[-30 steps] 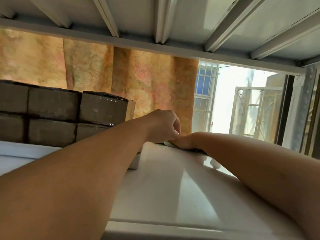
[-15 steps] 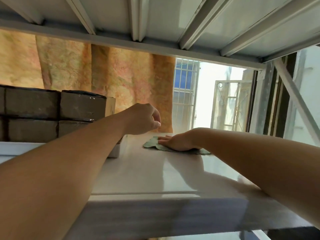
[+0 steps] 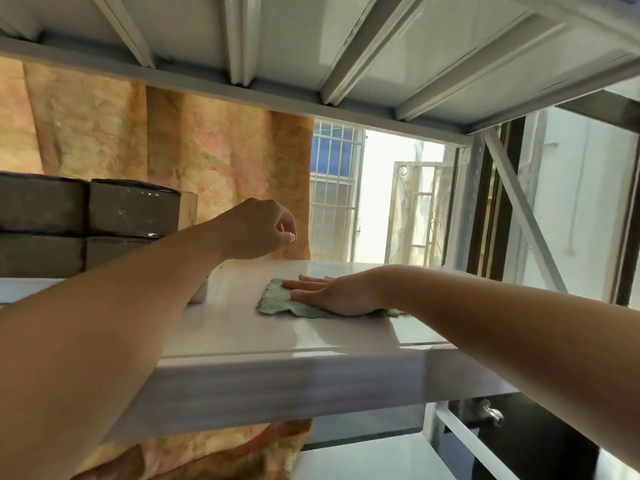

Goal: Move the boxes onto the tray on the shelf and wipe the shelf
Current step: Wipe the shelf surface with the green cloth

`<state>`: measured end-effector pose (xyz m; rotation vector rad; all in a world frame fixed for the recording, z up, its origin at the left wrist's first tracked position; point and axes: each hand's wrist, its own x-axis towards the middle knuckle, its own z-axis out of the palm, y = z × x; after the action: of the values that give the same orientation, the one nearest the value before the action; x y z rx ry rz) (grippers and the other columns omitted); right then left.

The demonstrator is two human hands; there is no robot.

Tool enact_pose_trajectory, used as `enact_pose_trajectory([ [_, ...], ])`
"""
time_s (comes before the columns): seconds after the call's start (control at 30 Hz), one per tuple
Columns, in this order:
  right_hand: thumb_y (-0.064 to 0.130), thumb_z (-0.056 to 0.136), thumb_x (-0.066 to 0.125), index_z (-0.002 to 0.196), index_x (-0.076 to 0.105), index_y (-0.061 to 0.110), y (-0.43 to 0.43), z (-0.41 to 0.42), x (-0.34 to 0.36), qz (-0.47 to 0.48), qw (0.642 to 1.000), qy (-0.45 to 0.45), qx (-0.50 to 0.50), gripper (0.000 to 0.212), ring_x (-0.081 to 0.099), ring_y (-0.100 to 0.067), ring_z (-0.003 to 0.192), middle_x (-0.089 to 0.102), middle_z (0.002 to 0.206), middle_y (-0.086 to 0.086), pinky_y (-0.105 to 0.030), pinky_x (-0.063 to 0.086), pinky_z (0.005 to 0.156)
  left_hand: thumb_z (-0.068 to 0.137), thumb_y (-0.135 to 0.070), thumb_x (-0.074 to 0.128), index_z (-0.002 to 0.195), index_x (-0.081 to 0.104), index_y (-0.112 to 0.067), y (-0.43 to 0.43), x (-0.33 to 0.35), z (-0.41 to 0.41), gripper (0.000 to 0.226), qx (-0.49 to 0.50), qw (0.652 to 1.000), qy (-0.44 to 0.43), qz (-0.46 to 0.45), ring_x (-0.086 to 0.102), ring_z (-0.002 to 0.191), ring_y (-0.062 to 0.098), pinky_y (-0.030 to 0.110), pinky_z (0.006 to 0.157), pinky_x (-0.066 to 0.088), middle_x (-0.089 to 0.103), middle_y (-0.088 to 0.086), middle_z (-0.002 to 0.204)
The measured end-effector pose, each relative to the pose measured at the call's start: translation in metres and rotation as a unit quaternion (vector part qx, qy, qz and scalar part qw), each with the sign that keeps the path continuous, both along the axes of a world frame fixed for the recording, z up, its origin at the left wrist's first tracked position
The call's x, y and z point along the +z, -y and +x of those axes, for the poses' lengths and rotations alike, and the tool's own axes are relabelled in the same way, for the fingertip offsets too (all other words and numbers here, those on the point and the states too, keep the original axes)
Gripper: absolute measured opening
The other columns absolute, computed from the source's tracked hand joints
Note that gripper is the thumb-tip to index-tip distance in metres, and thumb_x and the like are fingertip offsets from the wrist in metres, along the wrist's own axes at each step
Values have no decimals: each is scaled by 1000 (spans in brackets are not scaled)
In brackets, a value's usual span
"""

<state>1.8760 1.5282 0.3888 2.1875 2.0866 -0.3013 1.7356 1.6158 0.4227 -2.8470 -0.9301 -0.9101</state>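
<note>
Since earlier: right hand [image 3: 334, 295] and green cloth [image 3: 277, 302] drawn forward, away from boxes [image 3: 131, 216]; palm flat, fingers straight on cloth; left hand [image 3: 259, 233] curled, empty, beside boxes; risk: left forearm [image 3: 121, 323] nudges boxes askew.

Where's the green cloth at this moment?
In the head view, the green cloth lies flat on the white shelf near mid-frame, pressed under the straight fingers of the right hand. The stacked boxes sit further left.
</note>
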Motion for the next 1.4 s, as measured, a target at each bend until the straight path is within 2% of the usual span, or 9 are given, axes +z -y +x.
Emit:
enact_pose_trajectory([
  [0.2,62,94,9,146,-2,51,25,-4,-3,5,999,-17,26,54,-7,-18,148,-8,159,16,-51,-7,116,93,-26,53,95,68,-18,10,-1,3,18,-23,1000,2,-8,51,73,3,17,60,37,54,-14,77],
  [0.57,46,101,9,150,-1,39,56,1,-6,40,997,36,61,51,-11,-22,146,-8,160,6,-38,-11,114,92,-25,54,90,68,-23,18,-8,4,14,-36,999,-9,-13,53,75,4,17,62,37,56,-16,77],
  [0.67,49,100,10,150,2,41,59,9,-8,54,997,26,53,51,-10,-24,147,-5,161,5,-45,-9,115,92,-26,54,90,68,-23,19,-7,5,14,-41,999,-16,-7,53,75,0,17,63,38,59,-15,80],
  [0.83,59,95,10,147,9,49,72,33,-9,72,997,15,-16,53,-19,-24,145,-3,160,10,-53,-14,112,92,-23,55,88,68,-23,23,-7,6,13,-39,999,-10,-3,51,72,-2,17,61,36,59,-15,77],
  [0.9,62,94,10,146,9,51,77,47,-9,74,996,30,-46,54,-14,-25,145,-5,160,10,-52,-13,113,92,-23,55,86,67,-25,27,-7,9,13,-43,999,-11,2,50,71,-3,17,60,35,59,-15,77],
  [1.03,71,88,18,144,15,55,83,79,-10,86,988,-19,-124,59,2,-37,146,-12,160,6,-58,0,116,92,-23,55,82,64,-28,36,-8,17,15,-58,998,-20,19,50,68,-4,12,57,32,56,-21,74],
  [1.17,72,88,22,144,18,55,91,106,-9,93,980,-49,-170,59,5,-34,146,-10,160,6,-58,2,116,92,-21,55,82,62,-27,46,-10,24,14,-83,996,-23,38,49,65,-5,-1,57,37,52,-24,71],
  [1.3,73,87,21,145,18,52,96,121,-9,94,972,-37,-213,61,8,-32,146,-7,161,3,-55,2,116,92,-21,55,90,69,-21,50,-14,29,14,-80,995,-36,47,49,65,-5,4,55,36,53,-24,71],
  [1.4,72,88,20,146,17,50,94,124,-11,97,969,-32,-226,62,9,-31,147,-2,161,0,-53,3,115,92,-19,55,91,70,-19,53,-15,31,15,-87,994,-36,48,49,65,-4,-3,57,35,53,-23,71],
])
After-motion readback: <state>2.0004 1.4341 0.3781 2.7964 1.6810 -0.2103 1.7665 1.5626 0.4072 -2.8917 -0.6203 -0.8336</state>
